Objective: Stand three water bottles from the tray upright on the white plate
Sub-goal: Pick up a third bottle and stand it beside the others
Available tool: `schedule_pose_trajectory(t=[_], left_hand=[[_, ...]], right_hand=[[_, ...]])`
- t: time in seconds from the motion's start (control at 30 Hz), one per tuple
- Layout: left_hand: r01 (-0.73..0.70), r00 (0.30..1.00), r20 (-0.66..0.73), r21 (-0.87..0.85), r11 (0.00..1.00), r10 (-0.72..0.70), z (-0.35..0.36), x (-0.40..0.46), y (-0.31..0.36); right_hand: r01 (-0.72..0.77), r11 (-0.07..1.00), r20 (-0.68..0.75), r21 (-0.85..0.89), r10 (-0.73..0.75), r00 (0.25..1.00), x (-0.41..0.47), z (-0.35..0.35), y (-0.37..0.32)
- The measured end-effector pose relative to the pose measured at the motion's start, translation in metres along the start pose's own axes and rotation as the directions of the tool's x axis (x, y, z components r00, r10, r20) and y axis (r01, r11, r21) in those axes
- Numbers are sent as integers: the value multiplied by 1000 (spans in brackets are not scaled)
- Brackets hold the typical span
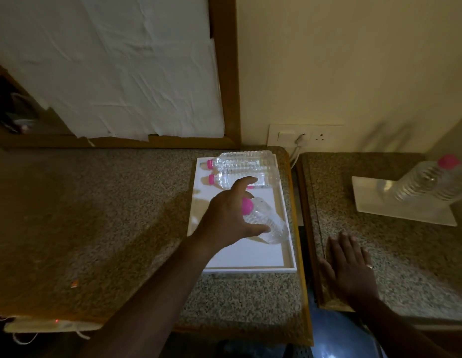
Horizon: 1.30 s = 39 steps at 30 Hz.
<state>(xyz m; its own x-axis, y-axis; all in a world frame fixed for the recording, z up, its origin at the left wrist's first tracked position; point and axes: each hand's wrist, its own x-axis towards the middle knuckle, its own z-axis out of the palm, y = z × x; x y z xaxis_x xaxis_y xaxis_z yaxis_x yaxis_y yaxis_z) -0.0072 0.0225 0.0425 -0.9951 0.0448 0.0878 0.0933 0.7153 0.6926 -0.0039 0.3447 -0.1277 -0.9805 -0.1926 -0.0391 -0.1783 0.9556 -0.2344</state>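
A white tray (250,269) sits on the granite counter. At its far end two clear bottles with pink caps lie on their sides, one (244,159) behind the other (266,178). A third bottle (270,224) lies diagonally in the tray's middle, pink cap toward my palm. My left hand (228,218) hovers over it with fingers spread, the thumb touching its body. On the right counter a white plate (405,213) carries upright clear bottles (421,183), one pink cap showing; blur hides whether there are one or two. My right hand (350,267) rests flat, well in front of the plate.
A narrow gap (303,228) separates the two granite counters. A wall socket with a plugged white cable (298,143) is behind the tray. A wood-framed panel covered in white paper (121,73) stands at the back left.
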Motion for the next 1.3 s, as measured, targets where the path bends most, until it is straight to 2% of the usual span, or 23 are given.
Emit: schedule_pose_trajectory(t=[0.13, 0.23, 0.47, 0.57, 0.67, 0.83, 0.9, 1.13, 1.3], left_hand=[[53, 994, -78, -241, 969, -73, 21, -1, 4], [121, 987, -65, -322, 939, -149, 34, -1, 0], [161, 986, 1, -284, 945, -168, 40, 10, 9], [158, 984, -41, -246, 956, -174, 45, 7, 11], [108, 987, -92, -214, 971, -130, 51, 11, 19], [39, 995, -87, -168, 985, -55, 58, 29, 37], [8, 995, -96, -166, 986, -24, 61, 40, 48], [-25, 999, -46, -314, 949, 11, 91, 94, 105], [22, 999, 31, -389, 921, -11, 144, 150, 129]], right_hand=[[1, 1000, 6, -5, -1, 1000, 1, 1, 0], [-9, 1000, 11, -7, 9, 1000, 2, 3, 0], [-18, 1000, 20, 16, 17, 1000, 0, 2, 5], [-13, 999, 28, 38, 12, 1000, -1, 2, 2], [3, 998, 27, 68, -5, 1000, 1, -2, 4], [62, 994, 11, 87, -63, 998, 0, -5, 24], [42, 995, 10, 90, -43, 999, 2, -7, 36], [-59, 997, 26, 50, 58, 998, 10, -21, 91], [-28, 1000, 27, 13, 28, 999, 12, -19, 106]])
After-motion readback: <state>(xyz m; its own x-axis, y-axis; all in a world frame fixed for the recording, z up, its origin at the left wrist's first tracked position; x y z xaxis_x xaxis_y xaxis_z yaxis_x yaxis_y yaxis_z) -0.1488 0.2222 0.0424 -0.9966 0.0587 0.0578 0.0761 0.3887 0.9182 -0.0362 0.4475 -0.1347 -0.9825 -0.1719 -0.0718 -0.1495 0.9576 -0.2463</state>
